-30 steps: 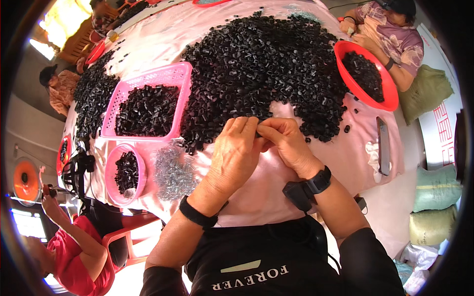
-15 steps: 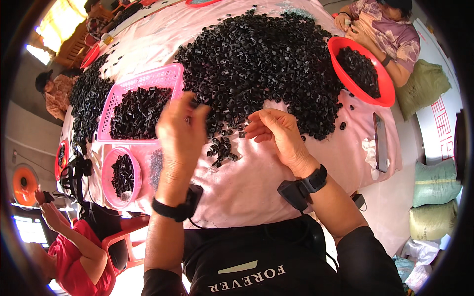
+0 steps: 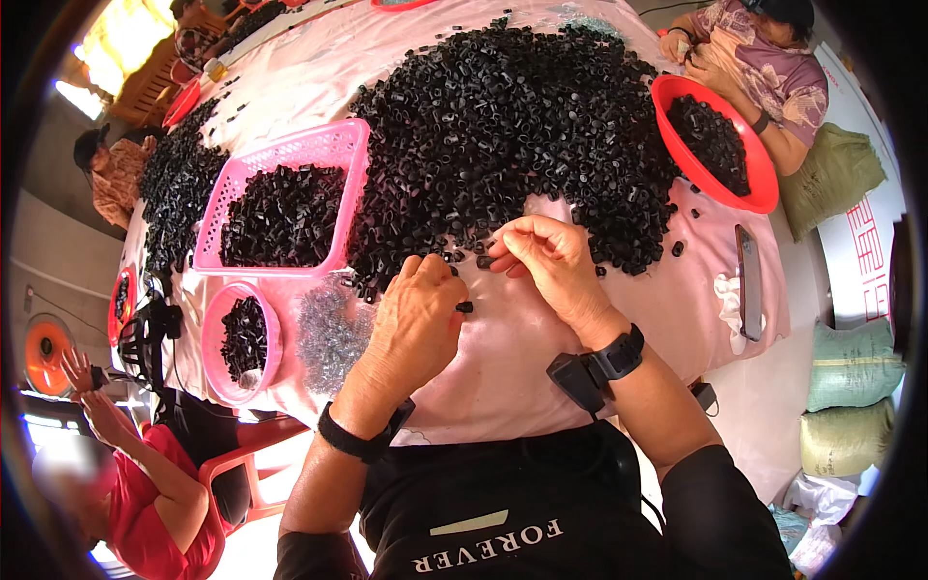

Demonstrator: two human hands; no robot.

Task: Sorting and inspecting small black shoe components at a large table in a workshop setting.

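A large heap of small black plastic parts (image 3: pixel 512 135) covers the middle of the table. My left hand (image 3: pixel 416 314) is closed at the heap's near edge, its fingers curled. One small black plastic part (image 3: pixel 464 307) pokes out by its fingertips. To its right, my right hand (image 3: pixel 551 266) pinches another small black part (image 3: pixel 485 261) between thumb and fingers, palm turned inward. A short gap separates the hands. Left of my left hand lies a pile of tiny clear or silvery bits (image 3: pixel 333 329), too fine to make out.
A pink rectangular basket (image 3: pixel 360 184) and a round pink basket (image 3: pixel 275 338), both holding black parts, stand at left. A red basin (image 3: pixel 764 193) with more sits at far right, near a phone (image 3: pixel 748 280). Co-workers sit around the pink-covered table (image 3: pixel 503 387).
My left hand has come down and right from beside the rectangular basket to the heap's near edge, close to my right hand. The right hand has barely moved.
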